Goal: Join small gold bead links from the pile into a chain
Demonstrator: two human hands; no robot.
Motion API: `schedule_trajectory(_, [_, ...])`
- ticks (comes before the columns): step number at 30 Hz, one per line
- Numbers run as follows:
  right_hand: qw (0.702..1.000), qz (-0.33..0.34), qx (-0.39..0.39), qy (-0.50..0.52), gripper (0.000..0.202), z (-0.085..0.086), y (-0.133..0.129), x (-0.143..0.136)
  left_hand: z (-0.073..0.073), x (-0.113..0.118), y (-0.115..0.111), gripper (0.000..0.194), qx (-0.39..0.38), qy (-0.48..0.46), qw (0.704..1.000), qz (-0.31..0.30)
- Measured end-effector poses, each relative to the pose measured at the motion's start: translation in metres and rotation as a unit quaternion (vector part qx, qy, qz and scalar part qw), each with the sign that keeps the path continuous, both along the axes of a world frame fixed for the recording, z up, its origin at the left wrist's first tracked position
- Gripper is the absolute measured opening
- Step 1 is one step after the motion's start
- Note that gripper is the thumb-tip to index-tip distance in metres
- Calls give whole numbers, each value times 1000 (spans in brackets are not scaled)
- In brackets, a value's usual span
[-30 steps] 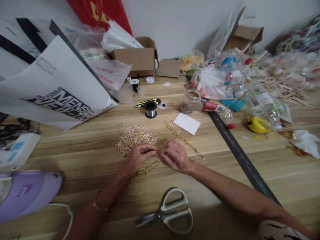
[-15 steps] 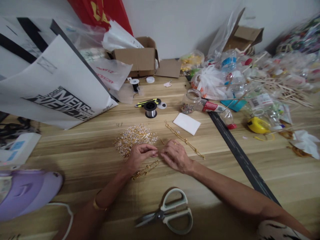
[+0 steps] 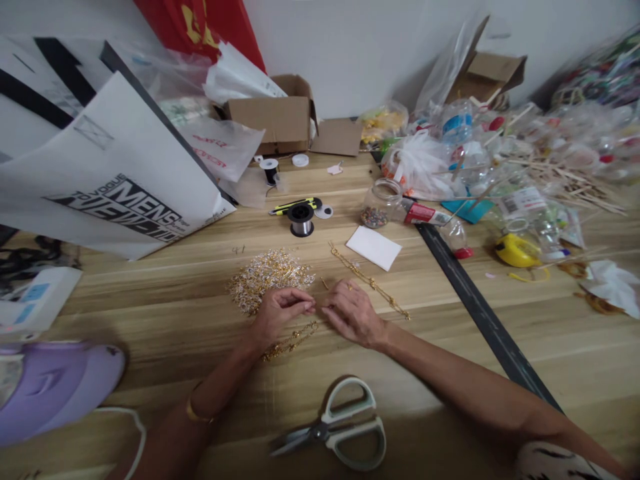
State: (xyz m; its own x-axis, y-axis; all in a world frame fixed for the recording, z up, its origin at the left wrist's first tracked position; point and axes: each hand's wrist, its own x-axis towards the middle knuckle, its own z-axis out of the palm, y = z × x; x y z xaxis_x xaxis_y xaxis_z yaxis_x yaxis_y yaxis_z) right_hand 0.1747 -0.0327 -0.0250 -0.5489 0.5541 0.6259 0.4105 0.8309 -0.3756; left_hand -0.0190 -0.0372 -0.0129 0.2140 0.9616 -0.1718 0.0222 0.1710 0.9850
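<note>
Thumb and fingers of my left hand (image 3: 284,312) are pinched together beside a heap of small gold and clear beads (image 3: 270,275). Anything between those fingertips is too small to make out. My right hand (image 3: 354,313) rests on the table a short gap to the right, its fingers curled in and their tips partly hidden. A gold beaded chain (image 3: 295,340) lies just below my left hand. Another gold chain (image 3: 373,283) stretches along the far side of my right hand. A small thin gold piece (image 3: 324,284) sits between the hands and the heap.
Scissors (image 3: 327,430) lie near the front edge. Beyond the beads stand a wire spool (image 3: 301,221), a yellow-black cutter (image 3: 295,206), a jar of beads (image 3: 379,203) and a white card (image 3: 374,247). Bottles and sticks (image 3: 575,177) crowd the right; a white bag (image 3: 115,173) stands left.
</note>
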Motion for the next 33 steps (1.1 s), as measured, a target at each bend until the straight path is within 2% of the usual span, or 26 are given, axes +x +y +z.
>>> schedule_trajectory(9, [1000,5,-7,3,5,0,1,1,4,4,-2,17,16,-13,1000,15])
schedule_trajectory(18, [1000,-1,-7,2,5,2,0,1,2,4,-5,18,53,20,998,10])
schedule_trajectory(33, [1000,0,-9,9,5,1,1,1,4,3,-5,20,30,26,999,3])
